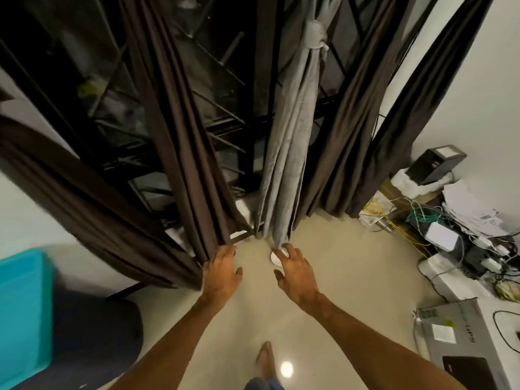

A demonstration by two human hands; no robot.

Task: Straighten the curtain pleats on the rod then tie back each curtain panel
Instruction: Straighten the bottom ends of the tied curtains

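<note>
Four brown curtain panels (180, 136), one grey curtain (292, 130), two hands (221, 273) (297, 277)

plain dark brown is being shown by the curtain panel (180, 153). pale grey is being shown by the tied curtain (292, 142) and its knot. the floor (351, 271) is being seen in glossy cream, the box (22, 311) in turquoise, the wall (478, 94) in white, the grille (225, 130) in black, the cables (425, 216) in green and yellow.
</note>
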